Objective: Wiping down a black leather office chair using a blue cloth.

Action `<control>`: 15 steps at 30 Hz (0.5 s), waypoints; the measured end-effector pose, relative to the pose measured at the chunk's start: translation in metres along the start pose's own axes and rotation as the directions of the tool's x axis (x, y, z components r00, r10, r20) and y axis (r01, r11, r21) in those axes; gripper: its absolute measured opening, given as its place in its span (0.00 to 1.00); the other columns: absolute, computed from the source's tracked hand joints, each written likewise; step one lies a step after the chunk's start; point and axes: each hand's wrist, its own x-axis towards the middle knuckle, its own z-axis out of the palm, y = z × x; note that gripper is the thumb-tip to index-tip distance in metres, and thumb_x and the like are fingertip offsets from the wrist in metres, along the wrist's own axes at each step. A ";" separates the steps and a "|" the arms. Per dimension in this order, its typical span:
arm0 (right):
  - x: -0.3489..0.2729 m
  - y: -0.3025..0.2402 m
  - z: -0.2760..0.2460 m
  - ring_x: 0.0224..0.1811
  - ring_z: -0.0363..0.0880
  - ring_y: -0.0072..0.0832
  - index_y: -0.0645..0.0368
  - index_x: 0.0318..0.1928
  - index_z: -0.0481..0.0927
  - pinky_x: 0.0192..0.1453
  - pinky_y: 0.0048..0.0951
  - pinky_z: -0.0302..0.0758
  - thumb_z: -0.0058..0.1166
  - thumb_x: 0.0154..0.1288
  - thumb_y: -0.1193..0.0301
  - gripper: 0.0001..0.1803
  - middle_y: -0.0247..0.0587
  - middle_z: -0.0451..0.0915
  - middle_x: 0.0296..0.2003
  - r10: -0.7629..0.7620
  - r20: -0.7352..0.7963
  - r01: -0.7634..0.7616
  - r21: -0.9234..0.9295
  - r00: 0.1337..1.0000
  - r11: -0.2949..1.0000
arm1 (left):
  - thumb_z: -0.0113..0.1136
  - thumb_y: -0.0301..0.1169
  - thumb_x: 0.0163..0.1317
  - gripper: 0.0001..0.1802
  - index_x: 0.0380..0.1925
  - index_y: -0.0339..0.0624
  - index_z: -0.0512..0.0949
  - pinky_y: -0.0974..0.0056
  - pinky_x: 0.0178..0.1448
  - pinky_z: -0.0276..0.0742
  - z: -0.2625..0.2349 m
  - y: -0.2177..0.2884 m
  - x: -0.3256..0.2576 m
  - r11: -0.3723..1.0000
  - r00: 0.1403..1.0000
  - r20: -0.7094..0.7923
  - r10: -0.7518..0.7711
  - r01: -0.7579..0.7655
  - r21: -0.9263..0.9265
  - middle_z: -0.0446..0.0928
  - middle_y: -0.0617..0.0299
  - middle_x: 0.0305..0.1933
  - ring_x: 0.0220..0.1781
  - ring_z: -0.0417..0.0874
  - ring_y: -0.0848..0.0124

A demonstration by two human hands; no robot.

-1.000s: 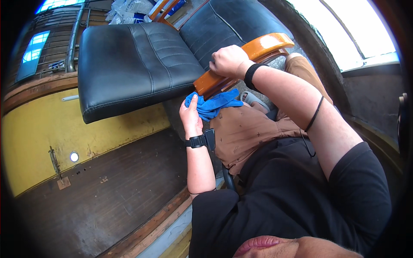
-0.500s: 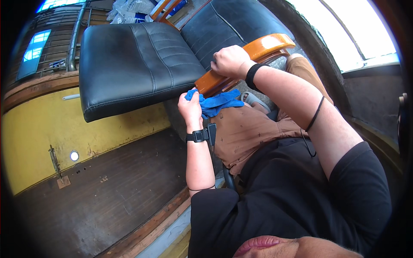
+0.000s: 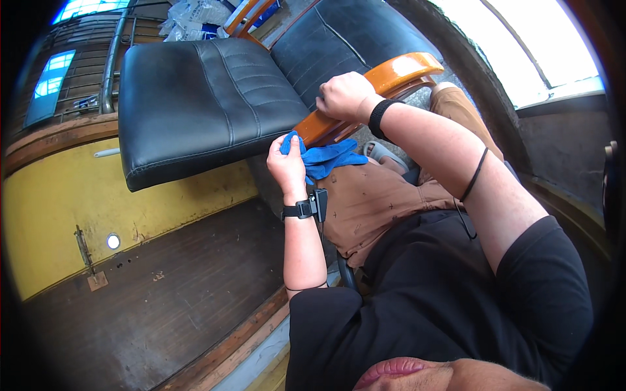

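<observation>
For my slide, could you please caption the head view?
Left hand presses blue cloth against orange armrest; right hand grips it.

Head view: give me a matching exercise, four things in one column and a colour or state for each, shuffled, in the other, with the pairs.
Things:
1. cloth
2. armrest
3. seat cushion
4. left hand

Colours or states:
A. black, padded
B. blue, crumpled
C. orange wood, glossy
D. closed on the cloth, under the armrest

Pairs: 1-B, 2-C, 3-A, 4-D. The right hand rests in a grip on top of the armrest.
</observation>
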 end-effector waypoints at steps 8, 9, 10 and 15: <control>0.000 0.003 0.004 0.32 0.87 0.47 0.59 0.29 0.88 0.43 0.44 0.84 0.50 0.68 0.57 0.21 0.50 0.85 0.26 -0.034 -0.070 0.034 -0.002 0.997 0.999 | 0.68 0.22 0.65 0.14 0.50 0.30 0.81 0.68 0.50 0.80 0.005 0.010 0.006 0.910 0.944 0.136 -0.300 0.326 -0.258 0.84 0.60 0.44 0.43 0.84 0.74; 0.000 0.003 0.005 0.32 0.87 0.47 0.59 0.29 0.88 0.43 0.44 0.84 0.50 0.68 0.57 0.21 0.50 0.85 0.26 -0.034 -0.073 0.034 -0.001 0.997 0.999 | 0.67 0.23 0.65 0.15 0.51 0.31 0.80 0.67 0.52 0.80 0.007 0.008 0.004 0.891 0.941 0.128 -0.312 0.337 -0.306 0.83 0.59 0.47 0.46 0.84 0.72; 0.001 0.003 0.006 0.32 0.87 0.47 0.59 0.29 0.88 0.43 0.44 0.84 0.50 0.68 0.56 0.21 0.50 0.85 0.25 -0.036 -0.077 0.036 -0.001 0.996 0.999 | 0.66 0.24 0.66 0.16 0.52 0.31 0.80 0.66 0.55 0.80 0.009 0.007 0.003 0.869 0.938 0.122 -0.324 0.346 -0.353 0.83 0.57 0.49 0.48 0.84 0.71; -0.001 0.003 0.005 0.31 0.87 0.47 0.58 0.28 0.88 0.43 0.44 0.84 0.51 0.68 0.56 0.21 0.50 0.85 0.25 -0.045 -0.097 0.045 -0.005 0.994 0.999 | 0.61 0.32 0.69 0.15 0.51 0.34 0.81 0.61 0.57 0.80 0.009 0.006 0.004 0.794 0.855 0.227 -0.466 0.518 -0.318 0.83 0.58 0.49 0.50 0.84 0.68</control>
